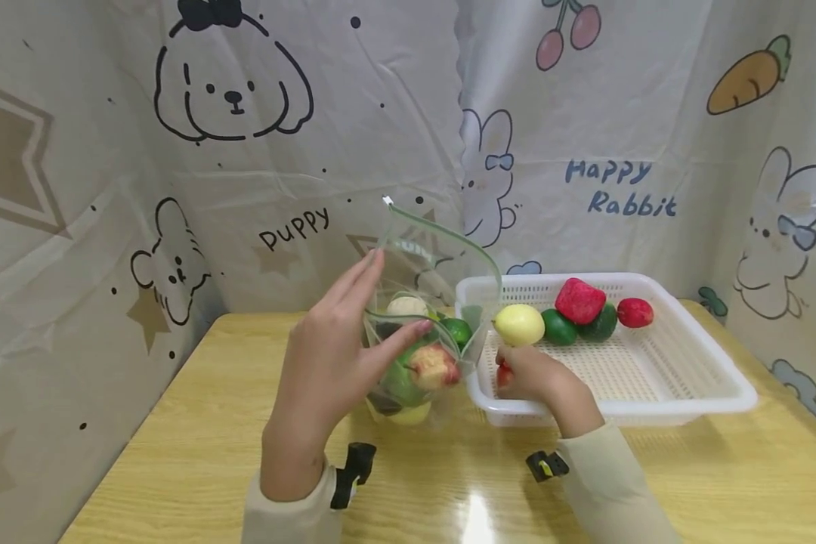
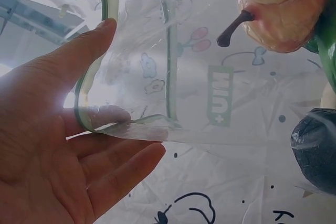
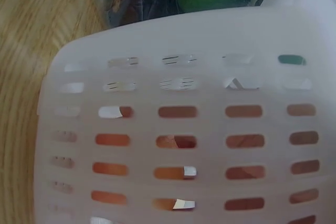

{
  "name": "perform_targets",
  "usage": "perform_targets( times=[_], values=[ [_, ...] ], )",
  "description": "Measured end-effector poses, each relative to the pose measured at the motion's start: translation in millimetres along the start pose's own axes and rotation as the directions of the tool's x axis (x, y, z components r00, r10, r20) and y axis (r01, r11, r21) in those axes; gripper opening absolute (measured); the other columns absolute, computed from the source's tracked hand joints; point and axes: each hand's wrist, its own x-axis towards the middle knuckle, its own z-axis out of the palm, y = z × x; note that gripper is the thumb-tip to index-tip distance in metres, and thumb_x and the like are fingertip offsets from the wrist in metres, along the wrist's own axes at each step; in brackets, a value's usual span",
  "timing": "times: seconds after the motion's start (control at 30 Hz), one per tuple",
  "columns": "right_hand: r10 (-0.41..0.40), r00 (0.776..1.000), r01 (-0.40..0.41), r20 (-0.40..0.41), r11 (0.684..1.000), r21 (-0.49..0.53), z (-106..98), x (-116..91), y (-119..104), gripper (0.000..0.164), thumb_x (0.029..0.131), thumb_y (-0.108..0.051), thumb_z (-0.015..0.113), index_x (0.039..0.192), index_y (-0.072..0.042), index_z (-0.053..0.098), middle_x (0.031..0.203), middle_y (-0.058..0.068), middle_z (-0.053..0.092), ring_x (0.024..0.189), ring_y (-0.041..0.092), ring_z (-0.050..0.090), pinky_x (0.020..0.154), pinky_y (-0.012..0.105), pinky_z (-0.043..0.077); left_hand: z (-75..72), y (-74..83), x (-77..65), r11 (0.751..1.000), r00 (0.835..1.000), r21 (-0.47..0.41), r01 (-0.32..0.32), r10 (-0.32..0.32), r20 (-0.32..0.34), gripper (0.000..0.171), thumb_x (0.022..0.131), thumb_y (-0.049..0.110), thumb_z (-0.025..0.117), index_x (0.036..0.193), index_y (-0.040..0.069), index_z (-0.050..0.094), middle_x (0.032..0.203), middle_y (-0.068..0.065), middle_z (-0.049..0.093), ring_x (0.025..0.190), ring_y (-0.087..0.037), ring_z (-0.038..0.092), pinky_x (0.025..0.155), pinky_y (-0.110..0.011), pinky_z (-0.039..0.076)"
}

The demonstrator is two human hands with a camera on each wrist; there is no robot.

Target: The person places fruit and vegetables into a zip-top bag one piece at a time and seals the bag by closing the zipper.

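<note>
My left hand spreads the mouth of a clear zip bag with a green seal. Its thumb and fingers are extended against the rim; in the left wrist view the thumb touches one edge of the bag. Inside the bag are several toy fruits, among them a red-and-yellow fruit with a stem and a green one. My right hand reaches into a white basket. Its curled fingers grip a red fruit, mostly hidden by the hand.
Along the basket's back lie a yellow lemon, green fruits, a pinkish-red fruit and a smaller red one. The basket's wall fills the right wrist view. A printed curtain surrounds the wooden table.
</note>
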Motion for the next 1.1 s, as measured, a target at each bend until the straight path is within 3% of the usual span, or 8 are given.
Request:
perform_targets(
  times=[0.37, 0.63, 0.8, 0.9, 1.0, 1.1],
  values=[
    [-0.037, 0.999, 0.037, 0.023, 0.999, 0.001, -2.6, -3.8, 1.2, 0.028, 0.078, -0.005, 0.077, 0.1, 0.005, 0.063, 0.087, 0.01, 0.061, 0.082, 0.024, 0.057, 0.08, 0.043, 0.052, -1.1, -0.7, -1.0, 1.0, 1.0, 0.007, 0.008, -0.008, 0.002, 0.084, 0.087, 0.051, 0.077, 0.152, 0.007, 0.047, 0.156, -0.008, 0.047, 0.137, -0.028, 0.052, 0.099, -0.046, 0.055],
    [-0.031, 0.999, 0.03, 0.018, 0.999, 0.025, -4.6, -4.8, 1.1, 0.026, 0.075, -0.003, 0.073, 0.098, 0.004, 0.063, 0.081, 0.007, 0.058, 0.077, 0.022, 0.053, 0.074, 0.038, 0.05, -0.8, -0.5, -1.7, 1.0, 1.0, 0.007, 0.011, -0.011, 0.006, 0.084, 0.087, 0.05, 0.077, 0.152, 0.006, 0.047, 0.155, -0.009, 0.047, 0.136, -0.028, 0.053, 0.098, -0.046, 0.055],
    [-0.046, 0.997, 0.047, -0.062, 0.999, 0.008, -13.3, -6.9, -1.9, 0.025, 0.077, -0.004, 0.072, 0.1, 0.002, 0.065, 0.084, 0.008, 0.062, 0.078, 0.023, 0.057, 0.076, 0.041, 0.054, -1.0, -0.9, -1.8, 1.0, 1.0, 0.007, 0.01, -0.01, 0.002, 0.084, 0.087, 0.05, 0.077, 0.152, 0.006, 0.047, 0.156, -0.008, 0.047, 0.134, -0.029, 0.054, 0.094, -0.046, 0.057],
    [-0.036, 0.991, 0.033, -0.13, 0.999, -0.029, -24.5, -12.8, -8.3, 0.034, 0.081, -0.01, 0.077, 0.111, 0.002, 0.066, 0.094, 0.011, 0.065, 0.084, 0.025, 0.061, 0.079, 0.045, 0.056, -0.9, -1.2, -0.9, 1.0, 1.0, 0.002, 0.0, 0.0, -0.004, 0.084, 0.088, 0.05, 0.077, 0.152, 0.006, 0.046, 0.156, -0.008, 0.047, 0.134, -0.029, 0.055, 0.094, -0.045, 0.057],
    [-0.013, 0.977, 0.004, -0.213, 0.999, -0.041, -37.1, -21.2, -17.6, 0.043, 0.084, -0.015, 0.078, 0.121, 0.002, 0.064, 0.105, 0.016, 0.065, 0.092, 0.029, 0.062, 0.081, 0.049, 0.056, -0.8, -1.2, 0.0, 1.0, 1.0, -0.004, -0.005, 0.005, -0.006, 0.083, 0.088, 0.05, 0.077, 0.152, 0.006, 0.047, 0.156, -0.008, 0.047, 0.134, -0.029, 0.055, 0.095, -0.045, 0.057],
    [0.005, 0.949, -0.008, -0.314, 1.0, -0.011, -48.6, -30.8, -28.5, 0.05, 0.087, -0.017, 0.077, 0.131, 0.0, 0.059, 0.12, 0.021, 0.061, 0.103, 0.036, 0.06, 0.088, 0.055, 0.055, -0.4, -1.0, 0.6, 1.0, 1.0, -0.005, -0.004, 0.004, -0.004, 0.083, 0.087, 0.05, 0.077, 0.151, 0.006, 0.048, 0.155, -0.008, 0.048, 0.133, -0.029, 0.055, 0.095, -0.045, 0.056]
  ],
)
